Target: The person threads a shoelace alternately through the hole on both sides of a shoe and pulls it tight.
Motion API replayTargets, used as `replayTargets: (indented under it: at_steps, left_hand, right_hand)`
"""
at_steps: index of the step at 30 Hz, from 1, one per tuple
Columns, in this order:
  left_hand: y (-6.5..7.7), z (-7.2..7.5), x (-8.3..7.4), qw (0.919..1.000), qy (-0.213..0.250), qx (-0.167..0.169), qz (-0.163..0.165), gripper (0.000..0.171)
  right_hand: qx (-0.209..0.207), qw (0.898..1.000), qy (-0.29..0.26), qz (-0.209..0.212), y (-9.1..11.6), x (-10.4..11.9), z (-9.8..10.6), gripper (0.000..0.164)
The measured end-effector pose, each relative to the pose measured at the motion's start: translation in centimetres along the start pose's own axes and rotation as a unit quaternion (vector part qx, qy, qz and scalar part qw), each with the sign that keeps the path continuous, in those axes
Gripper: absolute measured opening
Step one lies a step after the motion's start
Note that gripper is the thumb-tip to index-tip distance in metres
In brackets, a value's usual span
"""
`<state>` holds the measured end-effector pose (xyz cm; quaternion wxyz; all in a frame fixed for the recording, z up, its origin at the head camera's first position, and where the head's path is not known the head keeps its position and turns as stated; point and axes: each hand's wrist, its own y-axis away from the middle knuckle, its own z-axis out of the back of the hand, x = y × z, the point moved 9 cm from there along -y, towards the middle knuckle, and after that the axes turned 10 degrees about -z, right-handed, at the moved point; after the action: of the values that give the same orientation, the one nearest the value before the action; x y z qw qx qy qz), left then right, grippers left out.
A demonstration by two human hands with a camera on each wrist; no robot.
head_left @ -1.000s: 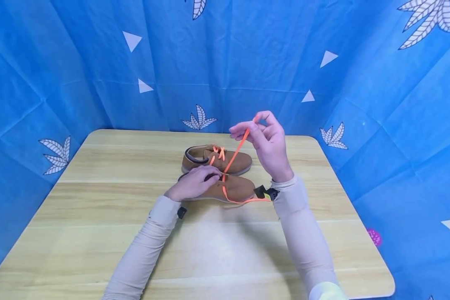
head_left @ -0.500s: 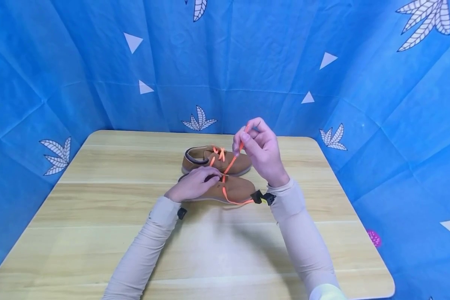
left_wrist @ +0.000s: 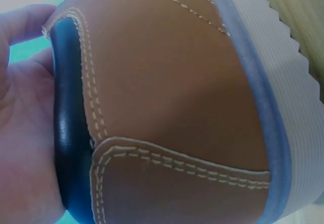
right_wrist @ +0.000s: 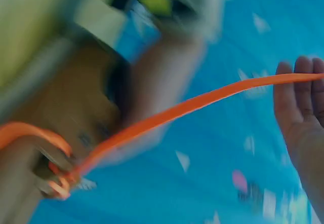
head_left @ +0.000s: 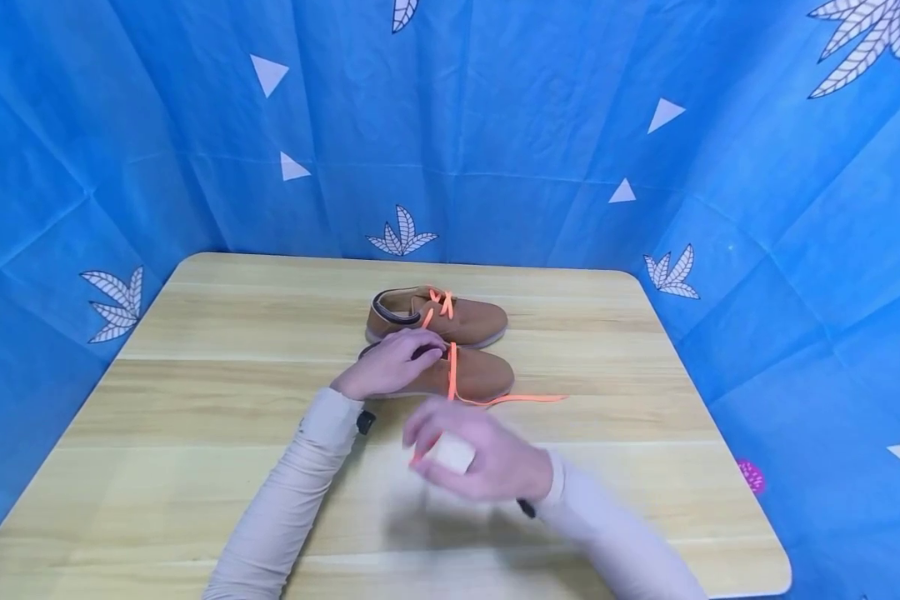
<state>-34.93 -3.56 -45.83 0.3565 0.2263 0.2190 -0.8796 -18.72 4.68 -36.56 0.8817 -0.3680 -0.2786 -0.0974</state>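
Observation:
My left hand (head_left: 393,364) holds the near brown shoe (head_left: 487,375) at its opening. In the left wrist view, fingers lie by the dark padded collar (left_wrist: 68,122); some fingertips are hidden. My right hand (head_left: 498,454), blurred, pinches an orange shoelace (right_wrist: 192,105) that runs taut from the shoe's eyelets. In the head view this hand is over the table in front of the shoe, fingers curled. The lace's other end (head_left: 525,398) lies loose on the wood, to the right of the toe.
Behind the near shoe stands a second brown shoe (head_left: 472,321) with orange laces (head_left: 446,305) crossed through it. Both toes point right. The wooden table (head_left: 195,467) is enclosed by blue patterned cloth (head_left: 525,108) at the back and sides.
My right hand has swung down and toward me from above the shoes, drawing the shoelace with it. My left hand stays at the near shoe.

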Motion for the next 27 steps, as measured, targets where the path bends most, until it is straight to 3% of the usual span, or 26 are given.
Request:
replayTargets:
  at_steps: [2, 4, 7, 11, 16, 19, 21, 23, 25, 27]
  left_hand:
    - [0.0, 0.0, 0.0, 1.0, 0.003, 0.002, 0.003, 0.033]
    - [-0.1, -0.1, 0.1, 1.0, 0.007, 0.004, 0.004, 0.034]
    - [-0.1, -0.1, 0.0, 0.9999, 0.015, 0.007, 0.005, 0.033]
    - [0.0, -0.2, 0.0, 0.9997, 0.02, 0.009, 0.006, 0.032]
    - [0.0, -0.3, 0.2, 0.9997, 0.018, 0.009, 0.014, 0.033]
    - [-0.1, -0.5, 0.3, 0.9997, 0.017, 0.01, 0.014, 0.033]
    - [-0.2, -0.5, 0.3, 0.9998, 0.017, 0.01, 0.01, 0.034]
    - [-0.2, -0.6, 0.2, 0.9998, 0.017, 0.011, 0.007, 0.034]
    - [-0.2, -0.5, 0.2, 0.9998, 0.018, 0.009, 0.006, 0.034]
    - [-0.2, -0.3, 0.3, 0.9998, 0.017, 0.006, 0.009, 0.033]
  right_hand:
    - [0.046, 0.994, 0.095, 0.021, 1.3, 0.3, -3.1, 0.008]
    - [0.081, 0.981, 0.172, 0.038, 2.5, 0.1, -5.8, 0.006]
    - [0.121, 0.961, 0.245, 0.029, 4.1, -1.1, -8.7, 0.005]
    - [0.174, 0.942, 0.284, -0.025, 5.6, -3.3, -10.8, 0.006]
    - [0.241, 0.918, 0.305, -0.077, 6.8, -5.7, -11.7, 0.004]
    - [0.256, 0.921, 0.262, -0.131, 7.2, -6.8, -10.6, 0.005]
    - [0.228, 0.927, 0.239, -0.179, 7.1, -7.8, -8.4, 0.005]
    - [0.157, 0.93, 0.224, -0.247, 6.9, -9.1, -5.3, 0.006]
    - [0.071, 0.92, 0.237, -0.305, 6.7, -10.6, -2.0, 0.007]
    - [-0.002, 0.901, 0.251, -0.353, 6.8, -12.0, 0.6, 0.008]
